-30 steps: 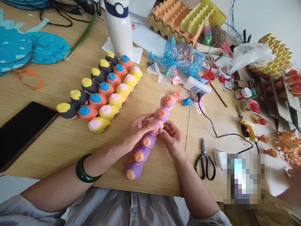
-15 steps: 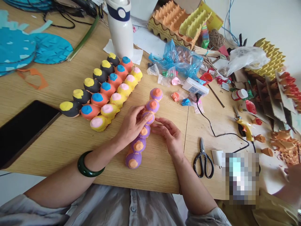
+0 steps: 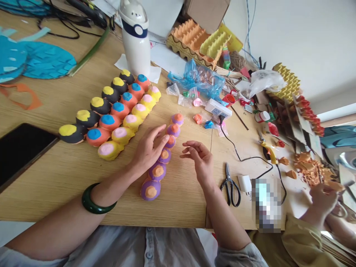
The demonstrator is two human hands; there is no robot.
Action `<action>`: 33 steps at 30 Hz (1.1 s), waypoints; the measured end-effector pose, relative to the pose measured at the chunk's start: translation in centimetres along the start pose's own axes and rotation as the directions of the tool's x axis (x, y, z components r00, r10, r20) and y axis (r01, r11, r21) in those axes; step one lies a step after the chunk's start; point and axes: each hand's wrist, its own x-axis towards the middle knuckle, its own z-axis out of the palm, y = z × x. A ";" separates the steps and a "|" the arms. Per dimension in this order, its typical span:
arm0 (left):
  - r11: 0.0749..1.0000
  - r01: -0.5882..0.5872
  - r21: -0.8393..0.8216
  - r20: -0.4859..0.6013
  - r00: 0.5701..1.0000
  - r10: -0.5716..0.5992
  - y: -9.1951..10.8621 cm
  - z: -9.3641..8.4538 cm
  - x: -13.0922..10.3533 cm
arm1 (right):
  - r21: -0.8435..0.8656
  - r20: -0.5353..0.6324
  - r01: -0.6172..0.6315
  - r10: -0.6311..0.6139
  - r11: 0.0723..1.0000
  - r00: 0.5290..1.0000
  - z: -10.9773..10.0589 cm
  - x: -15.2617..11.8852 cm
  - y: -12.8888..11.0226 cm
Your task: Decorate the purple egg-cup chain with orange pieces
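Note:
A strip of egg-carton cups (image 3: pixel 157 171), covered in purple with orange tops, lies lengthwise in front of me. My left hand (image 3: pixel 148 148) is open along its left side, fingers stretched out and the thumb over or against a middle cup; I cannot tell whether it touches. My right hand (image 3: pixel 202 161) hovers to the right of the strip, apart from it, its fingers loosely bent and nothing visible in them. Left of the strip stand three similar rows: yellow cups with pink tops (image 3: pixel 121 134), orange-red cups with blue tops (image 3: pixel 108 120), and black cups with yellow tops (image 3: pixel 87 118).
Scissors (image 3: pixel 230 185) and a white plug adapter (image 3: pixel 244 183) lie to the right. Beyond them are a power strip (image 3: pixel 218 108), its cord and a glue gun (image 3: pixel 269 151). A white bottle (image 3: pixel 136 44) stands behind the rows. Another person's hand (image 3: pixel 324 198) works at far right.
My right hand has drawn away from the purple strip. My left hand's fingers have loosened and straightened beside it. The whole view has shifted, bringing the other person's hands into sight.

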 end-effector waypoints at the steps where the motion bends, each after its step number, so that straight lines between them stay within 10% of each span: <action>1: 1.000 -0.021 0.012 -0.008 1.000 0.021 0.2 -0.1 0.0 | -0.066 -0.001 0.045 -0.045 0.997 0.999 -0.5 0.5 -0.7; 5: 0.989 -0.119 0.085 -0.033 0.992 0.122 1.4 -0.4 -0.1 | -0.463 -0.053 0.215 -0.269 0.860 0.962 -3.4 4.4 -2.6; 8: 0.981 -0.162 0.110 -0.049 0.985 0.168 1.8 -0.5 -0.2 | -0.829 -0.071 0.171 -0.404 0.532 0.912 -5.4 8.6 -2.9; 17: 0.969 -0.221 0.110 -0.046 0.973 0.227 2.0 -0.4 -0.3 | -0.993 -0.072 -0.090 -0.221 -0.072 0.973 -4.6 15.6 -2.7; 21: 0.964 -0.240 0.110 -0.042 0.968 0.246 2.0 -0.3 -0.4 | -0.992 -0.034 -0.056 -0.195 -0.112 0.980 -3.8 16.5 -2.7; 27: 0.944 -0.307 0.119 -0.056 0.947 0.315 1.7 -0.2 -0.5 | -0.994 -0.079 -0.060 -0.213 0.094 0.974 -4.4 17.4 -2.0; 33: 0.923 -0.364 0.126 -0.043 0.927 0.372 1.6 0.0 -0.5 | -0.992 -0.123 -0.117 -0.298 0.039 0.947 -5.0 17.1 -1.7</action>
